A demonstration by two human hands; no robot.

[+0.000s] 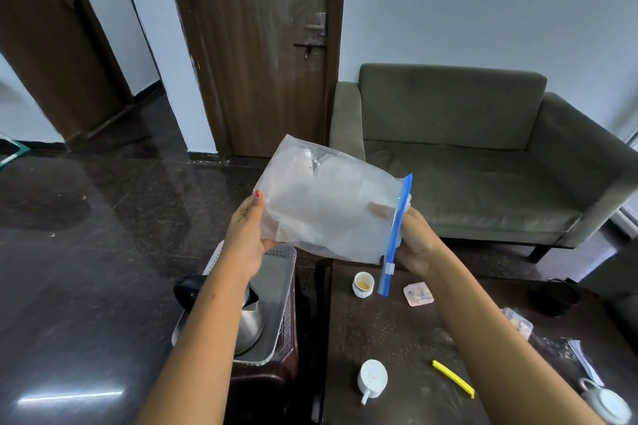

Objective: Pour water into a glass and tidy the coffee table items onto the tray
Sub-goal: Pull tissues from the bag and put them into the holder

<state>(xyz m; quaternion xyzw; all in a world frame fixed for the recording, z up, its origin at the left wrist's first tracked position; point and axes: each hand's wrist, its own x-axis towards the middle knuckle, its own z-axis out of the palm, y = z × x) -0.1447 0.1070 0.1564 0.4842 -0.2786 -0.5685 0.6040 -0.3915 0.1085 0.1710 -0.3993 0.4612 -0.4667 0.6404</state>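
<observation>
a: what are the hands doing?

b: both hold a clear zip bag [331,207] up in the air, above the near end of the coffee table [397,331]. the left hand [247,231] grips the bag's closed bottom end, thumb on the front and fingers curled behind it. the right hand [416,241] pinches the other end at the blue zip strip [397,231], and one finger shows through the plastic.

a: anything in the bag?

b: something pale and crumpled, i can't tell what.

a: and the tray?

b: the white tray [276,286] sits on a dark red stool [272,379], just to the left of the table and below the left hand. a steel kettle [250,321] with a black handle stands in it, partly hidden by the left forearm.

a: what's on the table?

b: a small cup [363,284] stands upright under the bag, with a yellowish trace inside. just beside it, to the right, lies a pink packet [418,293]. nearer the person, a second cup [372,378] lies on its side with its handle pointing toward the camera, and a yellow clip [453,379] lies flat to its right, apart from it. a green sofa [483,155] stands beyond the table.
</observation>
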